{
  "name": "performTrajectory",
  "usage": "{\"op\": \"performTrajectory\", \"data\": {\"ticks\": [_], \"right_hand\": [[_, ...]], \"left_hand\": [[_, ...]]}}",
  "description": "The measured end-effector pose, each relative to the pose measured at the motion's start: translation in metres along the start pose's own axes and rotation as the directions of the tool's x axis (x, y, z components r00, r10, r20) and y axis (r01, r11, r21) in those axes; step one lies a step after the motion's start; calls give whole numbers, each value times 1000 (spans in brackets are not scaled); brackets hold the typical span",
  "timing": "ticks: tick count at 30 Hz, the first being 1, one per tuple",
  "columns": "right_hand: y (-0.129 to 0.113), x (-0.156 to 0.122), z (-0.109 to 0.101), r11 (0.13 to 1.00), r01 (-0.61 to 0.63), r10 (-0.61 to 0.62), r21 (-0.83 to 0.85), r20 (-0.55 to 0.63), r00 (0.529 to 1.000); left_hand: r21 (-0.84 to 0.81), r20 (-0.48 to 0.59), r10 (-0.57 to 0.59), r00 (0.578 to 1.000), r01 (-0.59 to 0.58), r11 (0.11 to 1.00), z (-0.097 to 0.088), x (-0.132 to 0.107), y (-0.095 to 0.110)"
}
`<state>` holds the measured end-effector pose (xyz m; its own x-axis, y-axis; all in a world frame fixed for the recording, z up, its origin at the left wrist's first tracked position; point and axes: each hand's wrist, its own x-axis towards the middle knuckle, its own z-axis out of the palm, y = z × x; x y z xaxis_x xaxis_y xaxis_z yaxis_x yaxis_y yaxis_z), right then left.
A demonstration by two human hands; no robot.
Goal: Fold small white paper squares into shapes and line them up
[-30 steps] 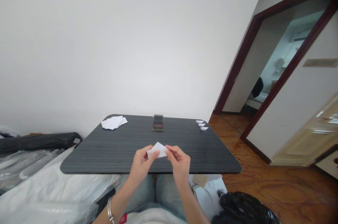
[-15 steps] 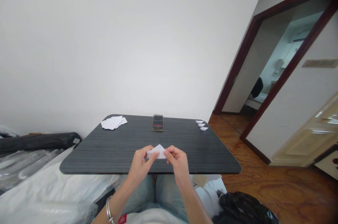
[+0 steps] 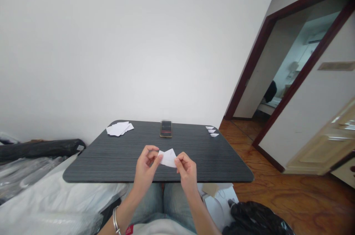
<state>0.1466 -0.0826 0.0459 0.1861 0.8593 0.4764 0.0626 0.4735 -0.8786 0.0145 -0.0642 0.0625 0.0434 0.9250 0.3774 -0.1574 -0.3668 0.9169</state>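
Midway, seemingly: left hand and right hand both pinching a part-folded white paper above the table's near edge; three finished folds lying far right, unfolded sheets waiting far left.

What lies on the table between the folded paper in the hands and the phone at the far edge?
Nothing: in the head view only bare dark table separates the folded paper from the phone.
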Motion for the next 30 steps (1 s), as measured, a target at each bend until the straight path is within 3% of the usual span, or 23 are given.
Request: {"op": "performTrajectory", "data": {"ticks": [4,12,21,25,30], "right_hand": [[1,-1,2,998,21,-23,-51,-28,999],[-8,-4,4,965,149,-169,-216,-74,983],[-18,-4,2,950,159,-177,-269,-44,983],[-18,-3,1,957,150,-170,-250,-59,984],[-12,1,2,971,84,-91,-224,-21,996]], "left_hand": [[28,-69,16,997,-14,1000,1,-1,0],[7,-116,-114,987,116,993,1,1,1],[32,20,-217,976,216,976,-4,7,4],[115,107,-168,980,156,981,-6,7,0],[256,130,-102,986,66,965,-8,5,-3]]}}
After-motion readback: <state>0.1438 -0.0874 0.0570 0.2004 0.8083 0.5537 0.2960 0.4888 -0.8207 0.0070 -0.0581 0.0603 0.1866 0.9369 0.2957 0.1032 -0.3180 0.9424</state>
